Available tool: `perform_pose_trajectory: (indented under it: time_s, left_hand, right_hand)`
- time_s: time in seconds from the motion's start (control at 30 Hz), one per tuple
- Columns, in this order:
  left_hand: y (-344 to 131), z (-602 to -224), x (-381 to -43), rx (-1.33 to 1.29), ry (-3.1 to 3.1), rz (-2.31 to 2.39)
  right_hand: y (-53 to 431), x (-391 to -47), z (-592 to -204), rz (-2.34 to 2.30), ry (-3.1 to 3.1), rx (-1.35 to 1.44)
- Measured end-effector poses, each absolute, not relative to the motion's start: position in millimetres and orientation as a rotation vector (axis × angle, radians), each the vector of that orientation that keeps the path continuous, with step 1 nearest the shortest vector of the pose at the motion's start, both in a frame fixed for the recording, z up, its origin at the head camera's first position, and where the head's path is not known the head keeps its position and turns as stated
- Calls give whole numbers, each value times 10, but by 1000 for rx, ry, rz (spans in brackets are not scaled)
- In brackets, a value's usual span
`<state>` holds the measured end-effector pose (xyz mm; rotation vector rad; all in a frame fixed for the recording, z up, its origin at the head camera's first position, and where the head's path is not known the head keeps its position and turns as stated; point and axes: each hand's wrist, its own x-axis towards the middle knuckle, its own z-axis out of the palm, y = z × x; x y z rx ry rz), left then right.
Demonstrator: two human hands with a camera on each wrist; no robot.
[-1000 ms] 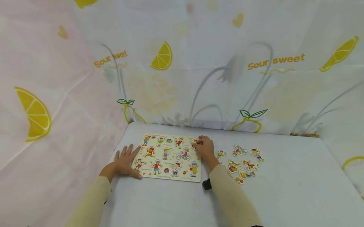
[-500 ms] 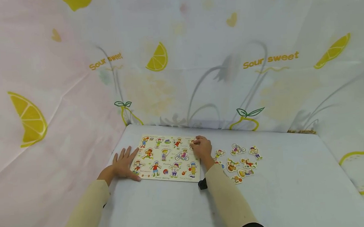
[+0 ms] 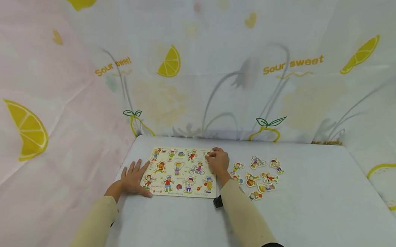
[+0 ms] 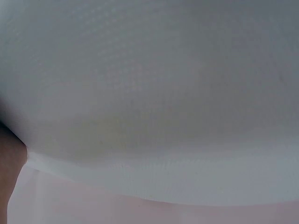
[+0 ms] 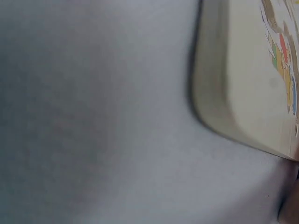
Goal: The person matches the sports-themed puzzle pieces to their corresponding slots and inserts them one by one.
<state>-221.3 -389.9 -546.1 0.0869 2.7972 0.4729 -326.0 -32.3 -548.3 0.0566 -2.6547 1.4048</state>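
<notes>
A cream wooden puzzle board (image 3: 191, 196), printed with sport figures and small words, lies flat on the white table. My left hand (image 3: 133, 179) rests with spread fingers at its left edge. At the upper right corner of the board, my right hand (image 3: 219, 162) has its fingers bent and pinches a small puzzle piece (image 3: 207, 154), mostly hidden by the fingertips. The right wrist view shows the board's rounded corner (image 5: 247, 93) close up. In the left wrist view, only a bit of skin and the white cloth show.
To the right of the board lie several loose figure-shaped puzzle pieces (image 3: 269, 178), some touching each other. A printed fabric wall (image 3: 197, 101) with lemons closes off the back and sides. A black strap piece (image 3: 218, 202) sits under the right wrist.
The head view has shifted slightly, so everything sits a little further left. Both hands keep their places on the board, the right one still at its upper right corner.
</notes>
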Motion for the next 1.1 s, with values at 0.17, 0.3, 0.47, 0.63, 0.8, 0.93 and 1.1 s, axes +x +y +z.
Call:
perform_pose_trajectory:
  time_s: [0.17,0.3,0.47,0.63,0.8,0.93,1.1]
  left_hand:
    - [-3909,-5515,-2204,84,2808,456]
    - [-3903,-5474,-2166,85,2793,471]
    - [-3877,-5373,-2149,101,2780,503]
    - [-3866,-5387,-2179,101,2776,505]
    - [-3884,-5428,-2200,94,2787,509]
    - [-3902,-5445,-2203,91,2798,506]
    - [-3911,-5466,-2209,92,2802,489]
  right_hand:
    - [-313,-3248,-5492,1428,-2646,57]
    - [-328,-3233,-5481,1450,-2652,64]
    - [-343,-3255,-5468,1390,-2694,75]
    - [-333,-3265,-5475,1367,-2698,73]
    - [-319,-3263,-5484,1353,-2715,82]
    - [-316,-3263,-5490,1346,-2725,86]
    - [-323,-3269,-5500,1357,-2707,80]
